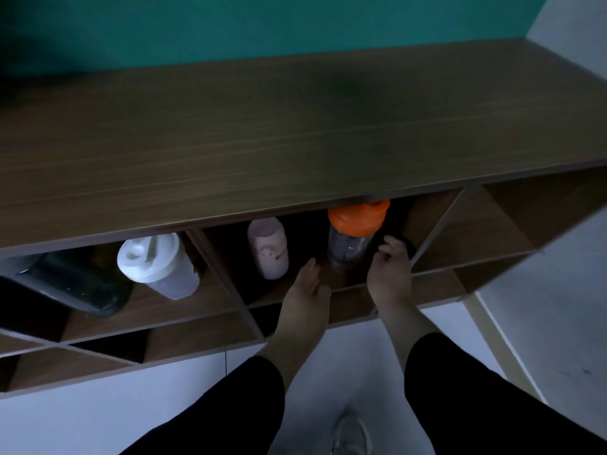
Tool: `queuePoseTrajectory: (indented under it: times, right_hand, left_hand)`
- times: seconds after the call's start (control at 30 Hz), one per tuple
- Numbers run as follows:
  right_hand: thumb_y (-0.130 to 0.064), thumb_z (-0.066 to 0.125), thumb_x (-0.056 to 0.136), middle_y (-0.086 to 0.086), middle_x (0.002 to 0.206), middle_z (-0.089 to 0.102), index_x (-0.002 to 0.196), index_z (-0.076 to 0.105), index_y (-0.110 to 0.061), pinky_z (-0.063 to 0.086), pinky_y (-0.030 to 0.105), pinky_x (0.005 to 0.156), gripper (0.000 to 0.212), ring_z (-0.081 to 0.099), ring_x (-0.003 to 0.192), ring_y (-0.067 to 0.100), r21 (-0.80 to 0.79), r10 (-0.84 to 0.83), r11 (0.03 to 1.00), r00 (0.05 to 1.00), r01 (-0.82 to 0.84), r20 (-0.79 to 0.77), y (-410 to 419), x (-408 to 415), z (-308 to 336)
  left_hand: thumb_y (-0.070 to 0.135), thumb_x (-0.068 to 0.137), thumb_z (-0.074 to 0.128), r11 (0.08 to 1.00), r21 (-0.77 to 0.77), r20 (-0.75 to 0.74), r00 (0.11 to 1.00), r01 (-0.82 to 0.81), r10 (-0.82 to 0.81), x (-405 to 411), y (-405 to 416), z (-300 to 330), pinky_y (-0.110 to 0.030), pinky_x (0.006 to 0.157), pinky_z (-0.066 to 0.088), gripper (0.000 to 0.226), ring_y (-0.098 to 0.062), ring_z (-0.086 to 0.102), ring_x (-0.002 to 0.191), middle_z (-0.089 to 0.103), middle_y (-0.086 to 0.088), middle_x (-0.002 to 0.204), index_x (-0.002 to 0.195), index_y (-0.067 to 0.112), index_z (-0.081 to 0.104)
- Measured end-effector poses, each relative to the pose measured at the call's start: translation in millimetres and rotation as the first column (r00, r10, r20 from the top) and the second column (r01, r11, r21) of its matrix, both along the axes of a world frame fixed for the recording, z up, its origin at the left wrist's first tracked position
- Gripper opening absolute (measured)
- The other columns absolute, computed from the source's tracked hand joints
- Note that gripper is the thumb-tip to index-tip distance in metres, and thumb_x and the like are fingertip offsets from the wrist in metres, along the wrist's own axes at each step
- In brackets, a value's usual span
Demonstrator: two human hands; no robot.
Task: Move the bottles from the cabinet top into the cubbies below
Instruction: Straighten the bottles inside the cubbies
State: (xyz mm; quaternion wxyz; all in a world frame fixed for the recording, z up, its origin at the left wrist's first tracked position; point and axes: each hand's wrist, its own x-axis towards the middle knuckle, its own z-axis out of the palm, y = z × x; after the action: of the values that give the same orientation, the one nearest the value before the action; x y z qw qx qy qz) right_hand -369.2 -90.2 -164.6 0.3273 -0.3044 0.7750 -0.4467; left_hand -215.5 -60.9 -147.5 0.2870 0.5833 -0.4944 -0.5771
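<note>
**Both hands down in the middle cubby with the orange-lid bottle**

So the cabinet top (295, 126) is bare wood, running along a teal wall (230, 24). All the bottles in view sit in the top row of cubbies under its front edge.

Middle cubby (236, 284): the orange-lid bottle (353, 238) stands upright toward the right side, clear body, lid tucked right under the top's front edge. The left hand (307, 290) is at the cubby's front edge just left of the bottle's base, fingers loosely spread, not wrapped on anything. The right hand (391, 261) is just right of the bottle with fingers curled toward it. Can't tell if it's actually touching the bottle; the grip looks loose, not clamped. A pink bottle (267, 247) with a little face printed on it stands at the left side of that same cubby, apart from both hands.

Left cubby: a white-lid cup (157, 264) stands near its right wall, and a dark bottle (72, 284) sits to its left.

The cubby on the right end (476, 231) shows only wood. Black sleeves (460, 389), pale floor (542, 323) and a shoe (351, 435) below.
</note>
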Motion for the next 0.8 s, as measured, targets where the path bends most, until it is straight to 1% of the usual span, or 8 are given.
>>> queuePoseTrajectory:
  times: [0.07, 0.13, 0.2, 0.33, 0.43, 0.5, 0.63, 0.8]
  right_hand:
    - [-0.008, 0.038, 0.101, 0.007, 0.151, 0.047, 0.153, 0.033, -0.019, 0.039, 0.03, 0.1, 0.054, 0.047, 0.134, 0.028, 0.006, 0.067, 0.998, 0.996, -0.068, 0.056, -8, -1, 4]
    - [-0.004, 0.038, 0.101, 0.012, 0.138, 0.054, 0.15, 0.035, -0.017, 0.046, 0.022, 0.086, 0.051, 0.057, 0.118, 0.028, -0.003, 0.151, 0.988, 0.977, -0.152, 0.15, -13, 1, 3]
    - [0.005, 0.035, 0.1, 0.014, 0.117, 0.055, 0.131, 0.044, -0.01, 0.049, 0.024, 0.07, 0.036, 0.06, 0.094, 0.021, -0.069, 0.201, 0.979, 0.95, -0.19, 0.238, -15, 6, 4]
    - [-0.003, 0.035, 0.103, 0.002, 0.091, 0.064, 0.101, 0.053, -0.019, 0.051, 0.025, 0.066, 0.025, 0.065, 0.082, 0.014, -0.139, 0.151, 0.985, 0.915, -0.106, 0.375, -17, 8, -6]
    - [-0.005, 0.036, 0.104, -0.003, 0.083, 0.075, 0.109, 0.059, -0.021, 0.058, 0.022, 0.062, 0.029, 0.074, 0.074, 0.008, -0.161, 0.103, 0.987, 0.84, -0.019, 0.533, -15, 5, -9]
    - [0.002, 0.038, 0.102, 0.004, 0.101, 0.074, 0.122, 0.057, -0.014, 0.058, 0.023, 0.069, 0.033, 0.073, 0.084, 0.011, -0.165, 0.074, 0.986, 0.804, 0.031, 0.59, -10, 6, -6]
    - [-0.004, 0.043, 0.097, 0.007, 0.124, 0.066, 0.133, 0.058, -0.016, 0.052, 0.041, 0.099, 0.041, 0.064, 0.114, 0.023, -0.135, 0.106, 0.989, 0.931, -0.062, 0.35, -2, 3, -12]
    - [-0.015, 0.042, 0.097, 0.007, 0.119, 0.071, 0.133, 0.063, -0.023, 0.05, 0.033, 0.078, 0.043, 0.065, 0.097, 0.021, -0.088, 0.07, 0.995, 0.974, -0.052, 0.217, 1, 2, -13]
  left_hand:
    - [0.004, 0.097, 0.046, 0.999, 0.015, -0.022, 0.999, 0.041, -0.04, -15, -8, 0, -0.021, 0.104, 0.028, 0.069, -0.008, 0.036, 0.139, 0.041, 0.007, 0.15, 0.159, 0.017, 0.019]
    - [0.008, 0.092, 0.049, 0.997, 0.009, -0.036, 0.997, 0.07, -0.07, -27, -16, 1, -0.029, 0.105, 0.039, 0.074, -0.004, 0.047, 0.124, 0.049, 0.016, 0.137, 0.158, 0.023, 0.02]
    - [0.014, 0.088, 0.051, 0.996, -0.026, -0.037, 0.996, 0.083, -0.084, -37, -24, 1, -0.041, 0.102, 0.051, 0.072, -0.005, 0.063, 0.108, 0.065, 0.013, 0.123, 0.154, 0.031, 0.028]
    - [0.014, 0.083, 0.051, 0.998, -0.037, -0.094, 0.994, 0.048, -0.052, -44, -38, -3, -0.041, 0.1, 0.052, 0.074, -0.007, 0.066, 0.105, 0.069, 0.006, 0.12, 0.151, 0.035, 0.031]
    - [0.01, 0.086, 0.053, 0.998, -0.046, -0.077, 0.996, 0.033, -0.036, -45, -43, -8, -0.047, 0.096, 0.054, 0.077, -0.005, 0.069, 0.092, 0.07, 0.008, 0.115, 0.154, 0.033, 0.026]
    - [0.009, 0.09, 0.054, 0.999, -0.04, -0.056, 0.998, 0.036, -0.038, -44, -45, -7, -0.045, 0.094, 0.055, 0.072, -0.004, 0.068, 0.088, 0.069, 0.012, 0.111, 0.153, 0.032, 0.028]
    - [0.018, 0.081, 0.056, 0.998, -0.046, -0.026, 0.999, 0.038, -0.04, -41, -50, -11, -0.052, 0.1, 0.052, 0.069, -0.019, 0.067, 0.107, 0.069, 0.003, 0.12, 0.145, 0.034, 0.038]
    - [0.023, 0.078, 0.057, 0.995, -0.055, -0.016, 0.997, 0.08, -0.081, -37, -59, -25, -0.053, 0.103, 0.049, 0.073, -0.019, 0.065, 0.114, 0.068, 0.004, 0.126, 0.145, 0.038, 0.036]
